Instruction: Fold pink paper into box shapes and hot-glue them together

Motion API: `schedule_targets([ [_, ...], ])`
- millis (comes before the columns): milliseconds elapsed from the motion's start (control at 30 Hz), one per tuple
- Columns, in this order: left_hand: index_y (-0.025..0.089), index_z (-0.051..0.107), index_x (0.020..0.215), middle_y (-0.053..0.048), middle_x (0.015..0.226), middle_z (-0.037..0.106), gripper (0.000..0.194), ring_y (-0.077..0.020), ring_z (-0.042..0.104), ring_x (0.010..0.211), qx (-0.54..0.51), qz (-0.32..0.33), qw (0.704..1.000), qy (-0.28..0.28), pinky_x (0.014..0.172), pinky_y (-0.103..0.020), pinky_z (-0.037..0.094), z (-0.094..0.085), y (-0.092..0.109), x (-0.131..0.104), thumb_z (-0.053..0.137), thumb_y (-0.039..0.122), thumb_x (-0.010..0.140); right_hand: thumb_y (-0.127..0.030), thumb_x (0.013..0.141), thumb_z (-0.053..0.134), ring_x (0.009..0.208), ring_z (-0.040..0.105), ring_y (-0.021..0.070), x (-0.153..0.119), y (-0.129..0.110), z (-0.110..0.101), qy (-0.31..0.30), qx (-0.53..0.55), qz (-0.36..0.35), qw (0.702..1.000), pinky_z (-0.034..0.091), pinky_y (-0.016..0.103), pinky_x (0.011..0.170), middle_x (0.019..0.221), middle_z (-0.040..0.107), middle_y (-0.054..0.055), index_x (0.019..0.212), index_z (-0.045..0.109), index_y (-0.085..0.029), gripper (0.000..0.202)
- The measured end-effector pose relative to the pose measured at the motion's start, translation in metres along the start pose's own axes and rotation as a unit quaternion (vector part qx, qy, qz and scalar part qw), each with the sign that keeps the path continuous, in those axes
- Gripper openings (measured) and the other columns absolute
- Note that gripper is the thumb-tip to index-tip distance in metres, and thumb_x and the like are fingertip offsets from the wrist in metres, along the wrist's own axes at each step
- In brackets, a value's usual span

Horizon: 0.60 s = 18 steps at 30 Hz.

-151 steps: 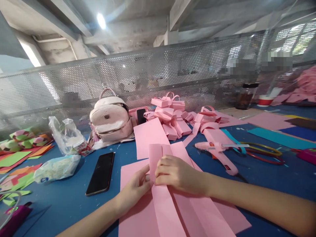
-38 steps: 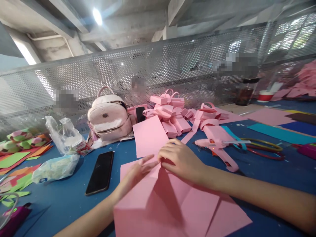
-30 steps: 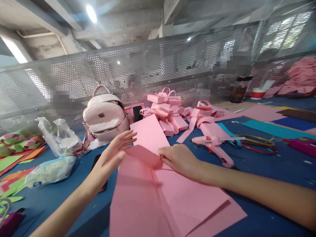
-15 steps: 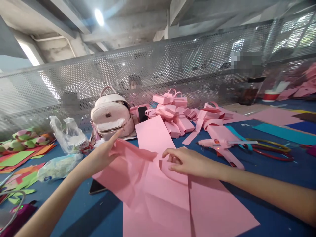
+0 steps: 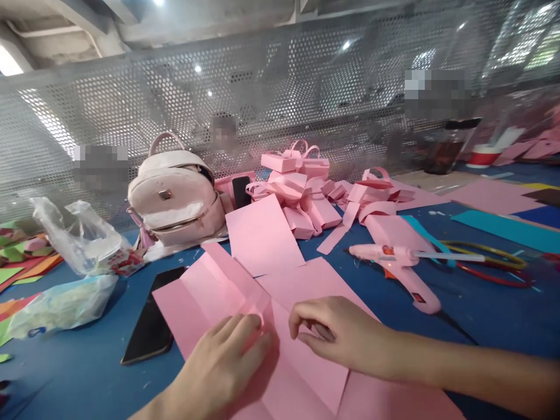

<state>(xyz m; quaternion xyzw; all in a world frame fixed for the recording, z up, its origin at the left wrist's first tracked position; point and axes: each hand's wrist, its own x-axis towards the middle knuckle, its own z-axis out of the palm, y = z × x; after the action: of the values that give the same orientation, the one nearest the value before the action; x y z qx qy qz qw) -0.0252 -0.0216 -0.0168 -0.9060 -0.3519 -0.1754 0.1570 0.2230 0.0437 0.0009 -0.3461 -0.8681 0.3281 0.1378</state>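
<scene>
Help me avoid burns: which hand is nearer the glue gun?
Right. The right hand is to the near left of the glue gun; the left hand is farther left, over pink paper.

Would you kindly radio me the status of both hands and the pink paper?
Left hand on creased pink paper; right hand loosely curled alongside; paper overlapping black smartphone.

One head-worn view, from above the near edge of the bench (image 5: 79, 379), facing forward and down, left hand (image 5: 223, 359) and right hand (image 5: 345, 329) close in the lower part, screen (image 5: 271, 87) at the far edge farther off
</scene>
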Motion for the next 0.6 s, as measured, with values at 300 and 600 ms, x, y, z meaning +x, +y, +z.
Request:
schedule_targets([
  [300, 0.02, 0.058, 0.143, -0.011, 0.121, 0.075, 0.042, -0.0301, 0.07, 0.116, 0.105, -0.048, 0.993, 0.02, 0.106, -0.048, 0.054, 0.033, 0.001, -0.019, 0.055, 0.018, 0.101, -0.005, 0.079, 0.057, 0.058, 0.049, 0.0094, -0.001, 0.02, 0.007, 0.004, 0.012, -0.045, 0.999, 0.032, 0.022, 0.058, 0.067, 0.056, -0.007, 0.092, 0.071, -0.022, 0.025],
  [600, 0.013, 0.063, 0.139, -0.006, 0.139, 0.068, 0.048, -0.0217, 0.062, 0.132, 0.101, 0.08, 0.992, 0.004, 0.123, -0.033, 0.038, 0.041, -0.018, -0.018, 0.047, 0.045, 0.106, -0.003, 0.083, 0.053, 0.078, 0.06, 0.0127, 0.0, 0.029, 0.012, 0.033, 0.02, -0.079, 0.996, 0.039, 0.024, 0.07, 0.099, 0.066, -0.002, 0.099, 0.062, -0.024, 0.027],
])
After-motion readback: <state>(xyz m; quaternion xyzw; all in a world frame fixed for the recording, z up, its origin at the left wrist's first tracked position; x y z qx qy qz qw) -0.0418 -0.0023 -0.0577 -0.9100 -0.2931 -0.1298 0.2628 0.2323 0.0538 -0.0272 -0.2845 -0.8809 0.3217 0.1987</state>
